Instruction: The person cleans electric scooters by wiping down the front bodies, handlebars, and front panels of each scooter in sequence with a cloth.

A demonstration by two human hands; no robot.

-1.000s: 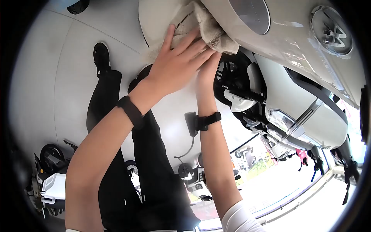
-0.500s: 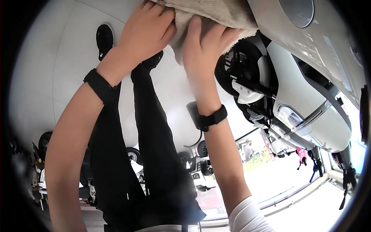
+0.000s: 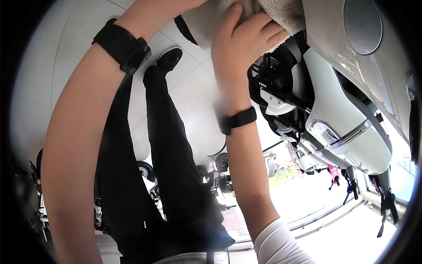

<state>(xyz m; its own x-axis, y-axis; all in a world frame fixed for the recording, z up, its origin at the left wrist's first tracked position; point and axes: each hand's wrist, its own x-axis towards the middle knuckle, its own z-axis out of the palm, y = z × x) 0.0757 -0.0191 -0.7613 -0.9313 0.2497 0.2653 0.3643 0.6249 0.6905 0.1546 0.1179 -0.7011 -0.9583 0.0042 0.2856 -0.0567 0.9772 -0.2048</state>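
A beige terry towel (image 3: 285,12) is bunched at the top of the view, against a glossy grey-beige panel (image 3: 327,31) with an oval disc. My right hand (image 3: 241,42) presses onto the towel, thumb apart and fingers curled over its folds; its fingertips lie near the towel's fringed lower edge. My left forearm, with a black wristband (image 3: 121,46), reaches up and across to the top edge. The left hand itself is cut off there, so its fingers and whatever they touch are hidden. A black band also circles my right wrist.
Right of my hand stands a pale scooter (image 3: 345,114) with a black front wheel (image 3: 272,66) marked AIMA. More scooters and wheels (image 3: 222,163) are behind, near bright windows. My black shoe (image 3: 169,59) rests on the tiled floor (image 3: 88,48).
My left hand has gone up out of the frame, with its forearm swung up and right. The right hand stays on the towel, shifted slightly. The view has moved a little.
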